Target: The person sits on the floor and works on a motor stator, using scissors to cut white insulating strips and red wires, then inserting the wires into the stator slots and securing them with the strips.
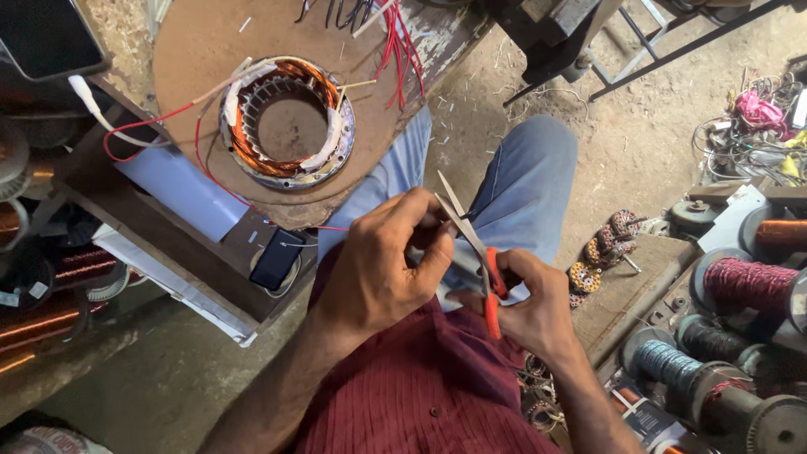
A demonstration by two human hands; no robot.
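Head view. The motor stator (pixel 287 124) serves as the reference point: it lies flat on a round wooden board (pixel 202 50), copper windings fitted in its slots, white sleeving laid over parts of the coil, red lead wires (pixel 147 126) trailing off to its left.

Below and to the right of the stator, over the lap, the right hand (pixel 530 311) is clamped around the orange handles of a pair of scissors (pixel 475 252), blades slightly parted and pointing up towards the stator. The left hand (pixel 378 269) sits just beside the blades, fingers pinched together at them; what they pinch is hidden and I cannot tell.

Judgement: winding appears complete; trimming and finishing of leads or sleeving appears to be in hand.

Wire spools (pixel 740 286) stand well to the right of the stator.
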